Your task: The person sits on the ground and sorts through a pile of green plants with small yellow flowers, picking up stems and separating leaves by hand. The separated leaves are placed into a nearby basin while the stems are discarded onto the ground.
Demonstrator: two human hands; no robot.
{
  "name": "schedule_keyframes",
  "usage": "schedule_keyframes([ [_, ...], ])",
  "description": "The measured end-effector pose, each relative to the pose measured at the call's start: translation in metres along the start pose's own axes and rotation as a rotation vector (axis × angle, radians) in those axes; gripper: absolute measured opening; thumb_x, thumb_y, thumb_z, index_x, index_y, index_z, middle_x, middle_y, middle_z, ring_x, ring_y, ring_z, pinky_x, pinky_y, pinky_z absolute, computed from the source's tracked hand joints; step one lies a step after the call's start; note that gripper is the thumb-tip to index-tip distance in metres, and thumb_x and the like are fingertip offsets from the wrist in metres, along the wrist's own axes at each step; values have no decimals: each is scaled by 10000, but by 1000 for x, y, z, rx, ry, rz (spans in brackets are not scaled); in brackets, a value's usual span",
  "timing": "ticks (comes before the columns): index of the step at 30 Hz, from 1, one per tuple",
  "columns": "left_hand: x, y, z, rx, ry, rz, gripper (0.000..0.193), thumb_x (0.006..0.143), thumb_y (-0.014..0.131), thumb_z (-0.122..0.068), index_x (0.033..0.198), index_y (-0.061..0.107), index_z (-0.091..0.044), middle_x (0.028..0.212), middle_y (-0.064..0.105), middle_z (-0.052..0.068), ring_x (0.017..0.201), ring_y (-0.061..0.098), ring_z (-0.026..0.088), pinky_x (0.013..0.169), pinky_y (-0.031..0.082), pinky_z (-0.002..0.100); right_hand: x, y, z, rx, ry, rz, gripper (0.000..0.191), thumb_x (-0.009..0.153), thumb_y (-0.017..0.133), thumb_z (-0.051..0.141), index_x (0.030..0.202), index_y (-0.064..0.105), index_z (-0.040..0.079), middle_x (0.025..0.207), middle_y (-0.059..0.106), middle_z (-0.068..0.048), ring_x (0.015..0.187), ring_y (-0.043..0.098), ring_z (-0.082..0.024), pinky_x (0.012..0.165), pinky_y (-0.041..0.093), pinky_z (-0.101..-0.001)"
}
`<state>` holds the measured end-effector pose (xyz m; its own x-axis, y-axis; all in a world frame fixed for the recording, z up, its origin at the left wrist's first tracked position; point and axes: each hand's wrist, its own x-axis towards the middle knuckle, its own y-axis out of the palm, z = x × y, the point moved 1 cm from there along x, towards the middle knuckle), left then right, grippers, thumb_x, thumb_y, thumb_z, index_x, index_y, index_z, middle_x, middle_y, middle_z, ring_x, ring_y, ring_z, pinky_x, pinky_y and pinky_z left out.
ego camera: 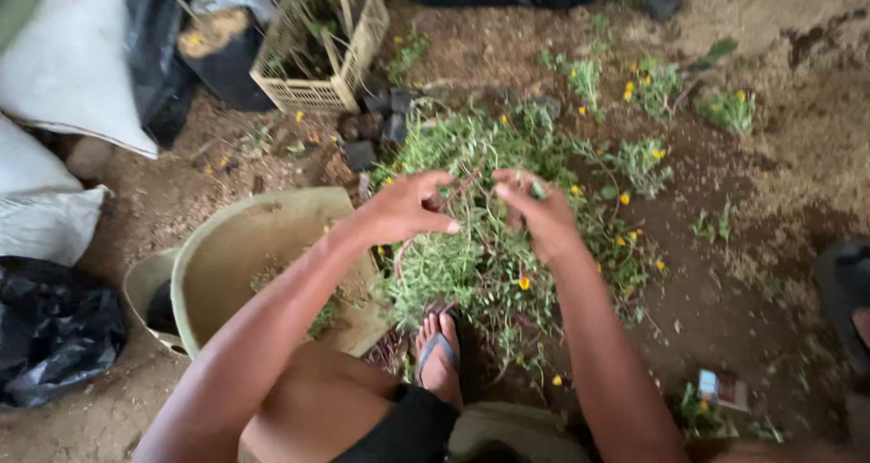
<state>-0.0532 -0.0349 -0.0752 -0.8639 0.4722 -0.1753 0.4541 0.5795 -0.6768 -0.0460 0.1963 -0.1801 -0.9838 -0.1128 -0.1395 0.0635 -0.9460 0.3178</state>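
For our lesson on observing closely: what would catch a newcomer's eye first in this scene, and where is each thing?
At the centre, the left hand and right hand pinch stems over a heap of green plants with small yellow flowers. At lower left a large tan basin lies tipped on the soil beside the left arm. At the top left a cream crate holds more plants.

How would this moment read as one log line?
left hand: pinching plant stems | right hand: gripping stems | plant heap: green, yellow flowers, on soil | basin: beside left arm
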Motion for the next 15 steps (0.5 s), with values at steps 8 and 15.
schedule_keyframes([
  [8, -13, 12, -17, -216, -13, -31, 374, 833, 817, -316, 1097, 755, -58, 929, 749, 56, 795, 663, 121, 747, 544, 294, -8, 27, 27, 27, -94, 68, 307, 889, 756, 229, 1163, 719, 97, 852, 667, 36, 683, 579, -76, 597, 481, -266],
  [15, -8, 7, -6, -510, -12, -229, 307, 870, 772, -248, 1120, 730, -76, 989, 765, 59, 799, 740, 139, 763, 642, 284, -9, 16, 39, 4, -94, -194, 345, 830, 780, 185, 1168, 715, 164, 770, 607, 48, 571, 480, -86, 527, 442, -264],
])
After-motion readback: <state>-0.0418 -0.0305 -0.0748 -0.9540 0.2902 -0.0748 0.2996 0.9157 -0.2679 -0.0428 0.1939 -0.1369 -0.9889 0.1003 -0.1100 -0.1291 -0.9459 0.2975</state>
